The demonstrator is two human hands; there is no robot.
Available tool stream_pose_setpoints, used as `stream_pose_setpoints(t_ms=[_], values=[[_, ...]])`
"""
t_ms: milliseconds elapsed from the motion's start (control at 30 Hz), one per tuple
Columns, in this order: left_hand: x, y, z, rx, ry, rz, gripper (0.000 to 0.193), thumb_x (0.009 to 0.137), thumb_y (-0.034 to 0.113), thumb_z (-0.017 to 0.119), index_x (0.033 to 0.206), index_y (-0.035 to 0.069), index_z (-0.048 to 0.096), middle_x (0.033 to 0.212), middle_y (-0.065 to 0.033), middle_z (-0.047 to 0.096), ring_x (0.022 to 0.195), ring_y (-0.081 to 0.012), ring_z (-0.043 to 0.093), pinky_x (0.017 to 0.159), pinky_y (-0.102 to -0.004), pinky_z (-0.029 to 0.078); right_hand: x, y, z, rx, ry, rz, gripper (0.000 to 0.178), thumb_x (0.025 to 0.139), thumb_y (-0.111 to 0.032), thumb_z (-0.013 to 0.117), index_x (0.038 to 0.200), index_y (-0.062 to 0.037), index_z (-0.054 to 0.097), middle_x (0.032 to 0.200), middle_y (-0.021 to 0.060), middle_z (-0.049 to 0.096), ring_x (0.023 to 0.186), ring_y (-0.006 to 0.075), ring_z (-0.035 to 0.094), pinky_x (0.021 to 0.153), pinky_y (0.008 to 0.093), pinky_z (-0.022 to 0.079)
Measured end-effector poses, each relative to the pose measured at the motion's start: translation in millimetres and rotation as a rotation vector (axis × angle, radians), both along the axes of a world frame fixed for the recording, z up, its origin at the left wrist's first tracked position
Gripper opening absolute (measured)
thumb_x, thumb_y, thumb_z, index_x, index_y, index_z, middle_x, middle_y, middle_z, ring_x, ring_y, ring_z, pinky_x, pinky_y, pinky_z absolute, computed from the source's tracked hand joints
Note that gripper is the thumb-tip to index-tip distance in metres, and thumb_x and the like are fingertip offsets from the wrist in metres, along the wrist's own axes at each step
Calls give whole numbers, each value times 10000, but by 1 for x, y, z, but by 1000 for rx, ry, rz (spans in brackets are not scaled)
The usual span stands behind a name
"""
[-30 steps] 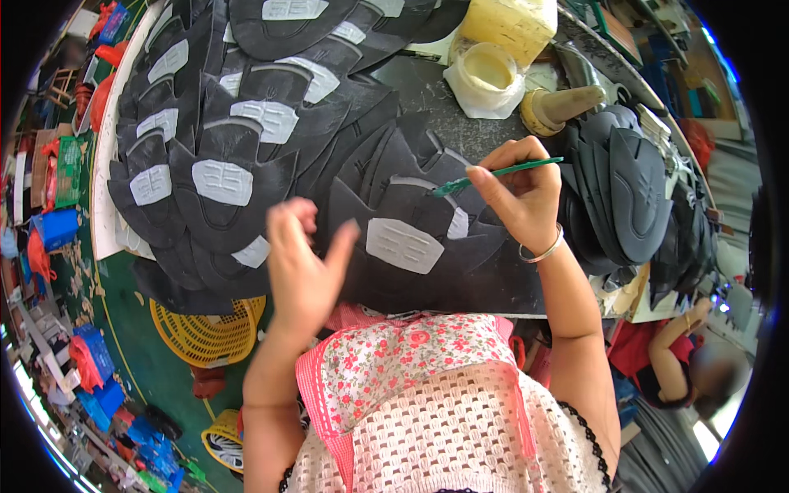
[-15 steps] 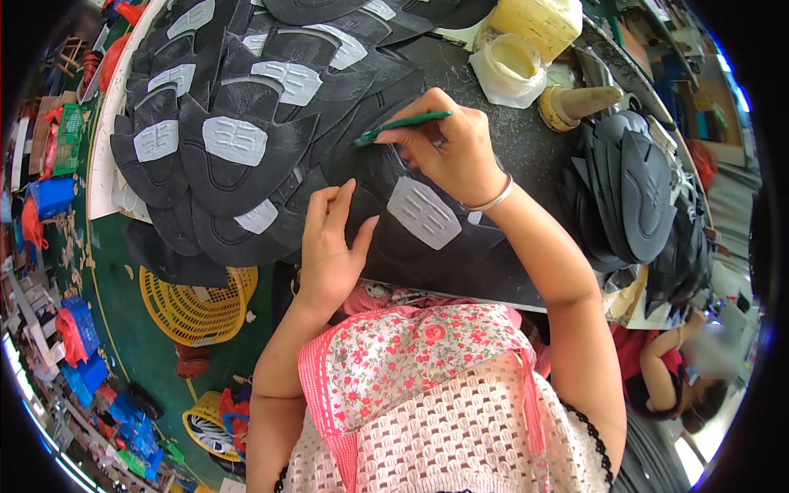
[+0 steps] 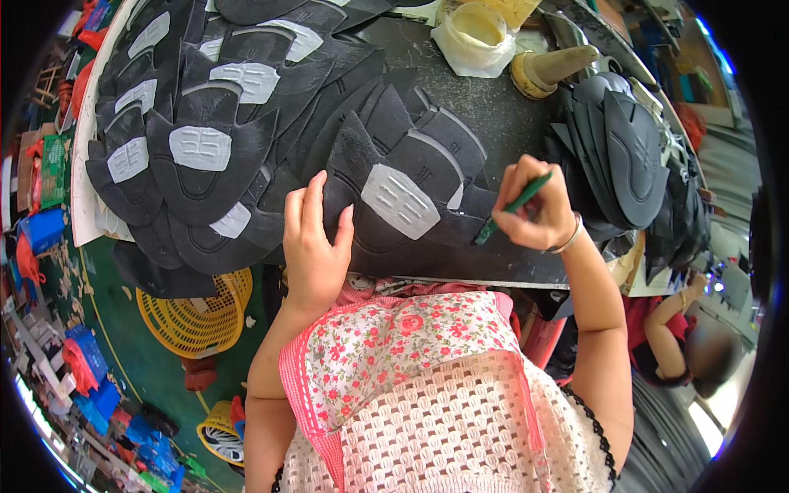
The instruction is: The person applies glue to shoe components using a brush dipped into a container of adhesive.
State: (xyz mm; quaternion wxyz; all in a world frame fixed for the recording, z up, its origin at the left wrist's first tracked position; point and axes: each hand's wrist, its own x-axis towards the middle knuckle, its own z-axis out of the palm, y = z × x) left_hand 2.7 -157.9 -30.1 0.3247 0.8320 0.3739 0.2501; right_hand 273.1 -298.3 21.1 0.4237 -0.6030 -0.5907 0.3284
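My right hand (image 3: 538, 205) is closed round a slim green brush (image 3: 526, 195). Its tip points down at the right end of a flat black shoe piece (image 3: 423, 160), which carries a light grey ribbed patch (image 3: 401, 201). Beside that piece's left edge lies my left hand (image 3: 316, 242), fingers stretched and thumb apart, touching the black material. A few similar pieces overlap under and behind the one before me. More black pieces with grey patches (image 3: 200, 148) lie in overlapping rows at the left.
An open tub of pale paste (image 3: 477, 29) stands at the back, near a cream cone-shaped object (image 3: 555, 70). Black insoles (image 3: 633, 160) are stacked at the right. Yellow baskets (image 3: 193, 316) stand on the green floor at left. Another person (image 3: 662, 337) is at the far right.
My right hand has swept the brush rightward and toward me, from the piece's upper left to its right end. The left hand stays at the left edge. The view has shifted slightly.
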Motion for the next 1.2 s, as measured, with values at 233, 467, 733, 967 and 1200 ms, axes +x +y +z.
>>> stream_pose_setpoints(t_ms=[233,467,733,967,1200], values=[[7,-2,6,60,-11,-16,456,836,35,671,1259,3,503,917,-114,481,798,-239,502,746,-351,438,-21,45,-24,95,-132,-358,240,810,-71,770,837,0,543,616,38,626,448,65,574,401,212,401],[14,16,11,87,-200,-91,384,831,-61,617,1196,10,519,925,-103,486,801,-226,483,754,-328,422,41,108,3,462,-437,-795,180,830,-84,736,836,4,579,706,91,652,511,168,610,462,276,441],[49,135,29,-163,-556,251,314,923,30,575,1225,4,498,1080,-62,514,960,-134,521,857,-267,447,65,122,8,328,-607,-802,221,837,-156,727,845,-8,564,637,121,620,533,261,607,519,334,452],[32,269,18,34,-648,453,422,882,101,670,1255,30,485,1139,-125,522,1063,-224,553,882,-346,439,46,105,13,315,-473,-848,235,839,-186,746,856,-14,586,625,80,621,485,173,564,489,295,423],[45,85,40,152,-145,50,355,814,172,745,1084,21,572,1097,-126,541,941,-279,535,813,-359,442,14,75,15,10,302,-401,232,840,-116,743,912,2,557,787,41,655,600,77,609,505,211,477]])
